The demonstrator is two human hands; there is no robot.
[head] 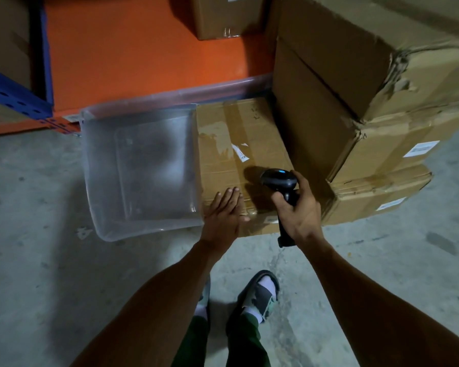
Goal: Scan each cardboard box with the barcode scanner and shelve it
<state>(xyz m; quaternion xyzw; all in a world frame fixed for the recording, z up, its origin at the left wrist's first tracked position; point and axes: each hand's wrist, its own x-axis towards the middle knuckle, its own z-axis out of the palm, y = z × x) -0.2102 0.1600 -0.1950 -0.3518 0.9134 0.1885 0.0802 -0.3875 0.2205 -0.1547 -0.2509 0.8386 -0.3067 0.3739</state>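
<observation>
Only one view here, the head cam looking down, so here's what we count. Cardboard boxes: we make it five in sight. One taped box [239,154] sits on the concrete floor [37,207] right in front of us, with torn white label scraps [239,152] on its top. To its right is a stack of three bigger boxes: a battered top one [368,62], a middle one [398,147] with a white barcode label [421,148], and a squashed bottom one [376,197] with its own label. A fifth box [228,17] sits up on the orange shelf deck [122,56]. There's cardboard at the far left behind the blue rack upright [44,49] too, but we can't tell how many boxes that is.

One clear plastic tub [143,170], touching the left side of the taped box. One barcode scanner [278,181], black with a blue light on top.

Hands: our left hand [224,210] lies flat with straight fingers on the near left corner of the taped box. Our right hand [300,210] is wrapped round the scanner's handle, with its head just above the box top, pointing away from us toward the label scraps. Two sandalled feet [260,295] below.
</observation>
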